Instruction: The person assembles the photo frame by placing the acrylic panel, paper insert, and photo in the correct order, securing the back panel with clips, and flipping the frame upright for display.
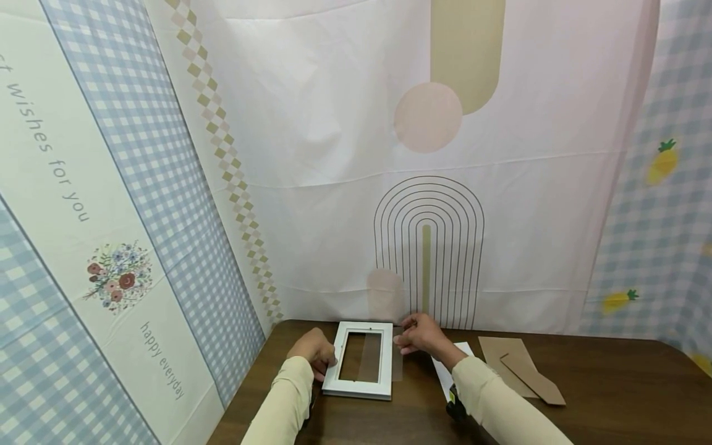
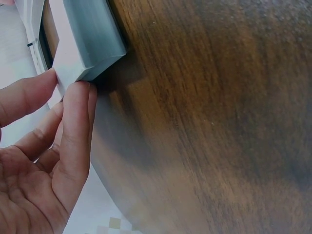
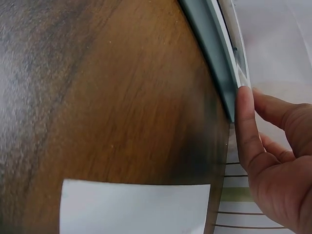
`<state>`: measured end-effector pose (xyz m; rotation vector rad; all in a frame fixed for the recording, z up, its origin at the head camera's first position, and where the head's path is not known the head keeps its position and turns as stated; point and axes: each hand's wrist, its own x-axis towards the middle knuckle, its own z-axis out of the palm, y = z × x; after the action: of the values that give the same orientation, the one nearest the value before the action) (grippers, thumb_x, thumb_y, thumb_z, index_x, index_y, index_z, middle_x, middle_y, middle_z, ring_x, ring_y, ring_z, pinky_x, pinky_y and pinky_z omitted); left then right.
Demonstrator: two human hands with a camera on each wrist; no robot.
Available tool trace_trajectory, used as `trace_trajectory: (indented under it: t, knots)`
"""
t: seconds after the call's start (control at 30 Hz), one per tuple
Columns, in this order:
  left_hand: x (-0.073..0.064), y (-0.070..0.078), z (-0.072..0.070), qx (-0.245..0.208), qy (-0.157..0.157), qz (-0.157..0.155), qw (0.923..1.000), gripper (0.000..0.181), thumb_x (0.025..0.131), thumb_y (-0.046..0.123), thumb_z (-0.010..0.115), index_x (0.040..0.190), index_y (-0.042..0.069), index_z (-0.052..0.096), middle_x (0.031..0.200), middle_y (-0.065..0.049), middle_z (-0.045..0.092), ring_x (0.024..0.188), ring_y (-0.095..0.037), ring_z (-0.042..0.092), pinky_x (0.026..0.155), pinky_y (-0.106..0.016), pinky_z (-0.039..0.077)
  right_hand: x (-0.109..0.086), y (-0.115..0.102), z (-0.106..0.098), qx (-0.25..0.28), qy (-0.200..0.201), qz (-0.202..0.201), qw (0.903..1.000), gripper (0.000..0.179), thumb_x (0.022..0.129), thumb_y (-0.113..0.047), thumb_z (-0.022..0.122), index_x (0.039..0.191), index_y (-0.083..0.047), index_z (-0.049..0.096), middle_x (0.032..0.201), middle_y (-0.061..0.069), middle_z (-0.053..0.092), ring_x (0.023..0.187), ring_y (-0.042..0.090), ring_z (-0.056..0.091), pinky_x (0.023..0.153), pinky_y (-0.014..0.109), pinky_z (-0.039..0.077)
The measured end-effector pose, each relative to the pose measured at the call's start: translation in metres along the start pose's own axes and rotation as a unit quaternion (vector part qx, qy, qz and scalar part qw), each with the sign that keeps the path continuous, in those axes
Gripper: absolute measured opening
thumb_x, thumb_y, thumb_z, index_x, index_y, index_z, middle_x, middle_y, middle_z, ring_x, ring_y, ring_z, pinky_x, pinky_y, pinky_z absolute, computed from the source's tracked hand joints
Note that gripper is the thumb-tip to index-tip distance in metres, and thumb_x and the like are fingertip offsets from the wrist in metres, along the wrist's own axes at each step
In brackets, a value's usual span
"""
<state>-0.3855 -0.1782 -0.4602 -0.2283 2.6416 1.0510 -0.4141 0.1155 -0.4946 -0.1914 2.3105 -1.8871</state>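
A white picture frame (image 1: 358,388) lies on the table, its middle opening showing the brown wood. My left hand (image 1: 313,353) holds the frame's left side; in the left wrist view, the thumb and fingers (image 2: 75,114) meet at its edge near a corner. A thin clear sheet (image 1: 397,366) overlaps the right part of the frame and sticks out past its right side. With thumb and forefinger my right hand (image 1: 424,335) pinches this sheet near its far right edge. In the right wrist view, the pinching fingertips are close beside the frame's edge (image 3: 222,63).
White paper (image 1: 443,375) lies partly under my right forearm. Further right, a brown backing board (image 1: 497,347) with a stand leg (image 1: 536,382) rests on the dark wooden table (image 1: 612,395). Patterned cloth (image 1: 534,247) hangs along the table's far edge.
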Motion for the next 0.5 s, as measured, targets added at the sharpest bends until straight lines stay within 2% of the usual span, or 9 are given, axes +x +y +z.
trace_trajectory:
  t: [0.3,0.5]
  knots:
    - [-0.005,0.005,0.0,0.01,0.005,-0.002,0.9999,0.011,0.093,-0.005,0.079,0.087,-0.001,0.071,0.08,-0.022,0.076,0.065,-0.028,0.077,0.062,-0.035,0.073,0.0,0.0,0.007,-0.013,0.003,0.0,0.9999,0.052,0.093,0.013,0.082,0.137,0.021,0.057,0.096,0.023,0.075,0.068,0.018,0.075,0.062,0.035,0.074]
    - [-0.003,0.001,0.001,0.013,0.006,-0.003,0.9999,0.01,0.093,-0.004,0.079,0.089,-0.002,0.07,0.08,-0.022,0.076,0.063,-0.027,0.076,0.063,-0.035,0.074,0.001,0.001,0.013,-0.025,0.013,0.005,0.9996,0.053,0.092,0.011,0.085,0.137,0.019,0.059,0.091,0.021,0.077,0.067,0.017,0.073,0.06,0.036,0.073]
